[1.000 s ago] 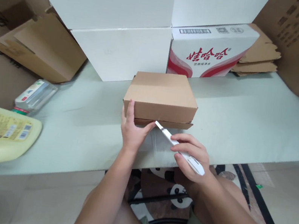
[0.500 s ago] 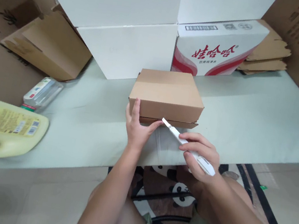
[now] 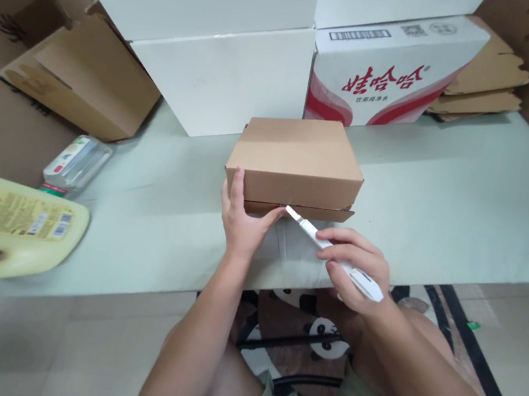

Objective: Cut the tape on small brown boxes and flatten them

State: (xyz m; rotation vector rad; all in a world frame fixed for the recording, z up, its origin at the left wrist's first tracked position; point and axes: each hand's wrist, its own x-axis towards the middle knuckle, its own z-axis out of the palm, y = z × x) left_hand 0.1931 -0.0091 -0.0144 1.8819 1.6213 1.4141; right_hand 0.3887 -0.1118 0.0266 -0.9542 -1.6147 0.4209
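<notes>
A small brown cardboard box (image 3: 300,150) rests on the pale green tabletop, its front flap (image 3: 313,213) sticking out a little at the lower edge. My left hand (image 3: 245,222) grips the box's front left corner, fingers up along the side and thumb at the flap. In my right hand (image 3: 359,268) is a white utility knife (image 3: 312,232) with its blade out. The blade tip is at the flap, right beside my left thumb; whether it touches the cardboard I cannot tell.
Behind the box stand white boxes (image 3: 224,76) and a red-and-white water carton (image 3: 380,82). Flattened cardboard (image 3: 486,86) lies at the back right. On the left are an open brown carton (image 3: 97,75), a clear plastic bottle (image 3: 80,164) and a yellow jug (image 3: 11,223).
The camera view has shifted slightly. Both hands, the knife and the box keep nearly the same positions relative to each other.
</notes>
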